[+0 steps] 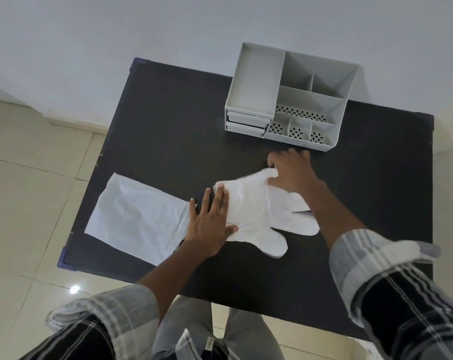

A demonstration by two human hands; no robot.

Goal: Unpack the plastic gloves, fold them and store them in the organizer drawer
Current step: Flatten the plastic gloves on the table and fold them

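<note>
A black table (168, 113) stands on a pale tiled floor (25, 178), close to a white wall (116, 35).

A clear plastic glove (256, 214) lies flat near the middle of the table. Its finger parts point toward the near edge and the right side. One corner of it is lifted up at the far end.

The left hand (210, 224) lies flat on the left side of the glove. Its fingers (221, 201) are straight and spread a little apart. It presses down and does not grab. The thumb touches the glove near the bottom.

The right hand (293, 172) is on the far side of the glove. Its thumb and fingers are pinched together on the lifted corner of the glove. The rest of the hand is blurry, so the other fingers are hard to see.

A flat white bag (134, 216) lies near the left edge of the table, by the near left corner. Its right end is just beside the left hand and looks torn and crumpled.

A grey organizer (287, 97) stands at the far edge of the table, near the far right corner. It has open boxes on top, and some have little holes in the bottom. Two small drawers (246, 122) sit at its lower left. They look shut.

Both arms wear checked sleeves (376, 268) rolled up.
</note>
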